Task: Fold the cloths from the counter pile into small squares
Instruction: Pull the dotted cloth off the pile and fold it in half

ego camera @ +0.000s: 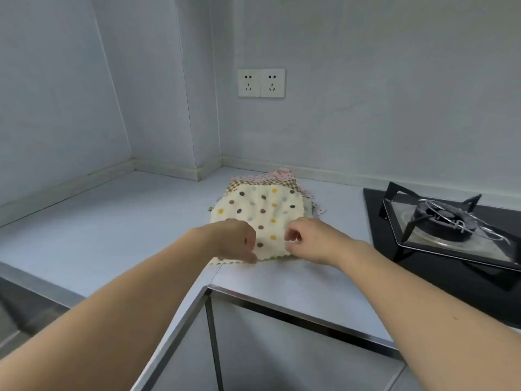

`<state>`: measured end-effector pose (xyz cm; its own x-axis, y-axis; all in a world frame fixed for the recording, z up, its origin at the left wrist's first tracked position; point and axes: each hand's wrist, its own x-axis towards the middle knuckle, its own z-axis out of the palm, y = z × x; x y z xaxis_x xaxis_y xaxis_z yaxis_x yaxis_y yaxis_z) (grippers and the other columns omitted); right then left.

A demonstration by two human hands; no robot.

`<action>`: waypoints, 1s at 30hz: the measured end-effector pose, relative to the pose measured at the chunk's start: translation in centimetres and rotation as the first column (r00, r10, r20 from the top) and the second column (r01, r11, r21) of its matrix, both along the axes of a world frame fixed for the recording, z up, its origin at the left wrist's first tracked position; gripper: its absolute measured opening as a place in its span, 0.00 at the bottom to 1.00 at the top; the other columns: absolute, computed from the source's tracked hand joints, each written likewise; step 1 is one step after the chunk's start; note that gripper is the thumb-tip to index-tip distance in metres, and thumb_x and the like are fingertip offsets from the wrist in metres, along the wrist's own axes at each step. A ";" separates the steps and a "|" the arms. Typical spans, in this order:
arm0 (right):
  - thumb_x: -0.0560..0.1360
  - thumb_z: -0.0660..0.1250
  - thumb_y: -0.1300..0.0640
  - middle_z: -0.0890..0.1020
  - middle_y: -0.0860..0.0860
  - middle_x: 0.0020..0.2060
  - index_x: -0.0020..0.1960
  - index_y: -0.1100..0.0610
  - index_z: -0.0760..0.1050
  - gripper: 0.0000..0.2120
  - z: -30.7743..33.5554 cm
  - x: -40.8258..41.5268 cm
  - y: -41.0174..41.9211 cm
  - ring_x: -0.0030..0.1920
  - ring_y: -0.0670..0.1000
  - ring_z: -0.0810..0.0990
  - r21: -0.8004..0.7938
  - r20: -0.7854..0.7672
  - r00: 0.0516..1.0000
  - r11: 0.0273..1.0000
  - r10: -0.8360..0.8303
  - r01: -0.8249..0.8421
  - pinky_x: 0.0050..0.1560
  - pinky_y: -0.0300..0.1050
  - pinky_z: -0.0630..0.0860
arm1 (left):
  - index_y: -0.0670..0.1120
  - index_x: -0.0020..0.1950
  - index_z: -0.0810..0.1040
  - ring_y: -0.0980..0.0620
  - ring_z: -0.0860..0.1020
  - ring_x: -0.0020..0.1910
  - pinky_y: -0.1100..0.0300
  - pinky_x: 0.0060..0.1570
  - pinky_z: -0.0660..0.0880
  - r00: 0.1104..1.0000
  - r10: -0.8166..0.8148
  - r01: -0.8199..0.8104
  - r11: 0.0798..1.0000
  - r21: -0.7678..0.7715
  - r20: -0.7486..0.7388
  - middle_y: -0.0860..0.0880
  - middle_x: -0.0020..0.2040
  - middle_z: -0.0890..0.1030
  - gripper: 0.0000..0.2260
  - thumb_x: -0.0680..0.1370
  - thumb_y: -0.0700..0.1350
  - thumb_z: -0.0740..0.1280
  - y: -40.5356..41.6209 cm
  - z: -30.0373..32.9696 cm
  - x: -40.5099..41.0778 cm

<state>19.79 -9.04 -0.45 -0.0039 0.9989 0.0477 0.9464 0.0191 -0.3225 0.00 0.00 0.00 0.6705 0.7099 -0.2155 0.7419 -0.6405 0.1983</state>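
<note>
A cream cloth with coloured dots (pixel 262 213) lies on top of a pile on the grey counter (pixel 127 210). Under it show a checked cloth (pixel 263 182) and a pink patterned cloth (pixel 282 173) at the far side. My left hand (pixel 234 239) pinches the cream cloth's near edge at its left part, fingers curled. My right hand (pixel 306 239) grips the same near edge further right, fingers curled over the fabric. The cloth's near corners are partly hidden by my hands.
A black gas hob (pixel 448 221) with a burner and pan stand sits to the right of the pile. A double wall socket (pixel 260 83) is on the back wall. The counter forms an inner corner; its metal-edged front (pixel 282 300) runs just below my hands.
</note>
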 end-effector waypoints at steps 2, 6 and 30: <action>0.74 0.65 0.49 0.74 0.44 0.50 0.54 0.50 0.74 0.11 -0.7 -0.4 0.0 0.51 0.47 0.74 -0.055 0.032 0.999 0.998 -0.011 0.013 0.52 0.42 0.73 | 0.54 0.50 0.77 0.50 0.77 0.48 0.54 0.49 0.77 0.999 -0.008 0.010 0.999 0.050 -0.040 0.53 0.50 0.77 0.12 0.71 0.58 0.68 -0.2 -0.9 -0.1; 0.73 0.66 0.43 0.72 0.47 0.56 0.60 0.52 0.73 0.20 -2.2 -0.8 0.3 0.57 0.50 0.72 -0.139 0.118 0.993 0.989 -0.029 0.045 0.59 0.48 0.72 | 0.48 0.50 0.76 0.49 0.73 0.46 0.58 0.44 0.72 0.996 -0.085 0.084 0.973 0.215 -0.005 0.51 0.48 0.75 0.07 0.78 0.46 0.60 -0.1 -2.3 0.1; 0.80 0.61 0.50 0.77 0.48 0.40 0.44 0.52 0.72 0.08 14.8 0.9 -4.3 0.35 0.45 0.81 0.356 -0.267 0.957 0.910 -0.117 0.211 0.34 0.42 0.68 | 0.45 0.44 0.73 0.50 0.71 0.33 0.60 0.30 0.67 0.825 0.032 -0.069 0.997 0.045 0.565 0.51 0.36 0.73 0.07 0.78 0.48 0.63 -3.8 14.3 -0.7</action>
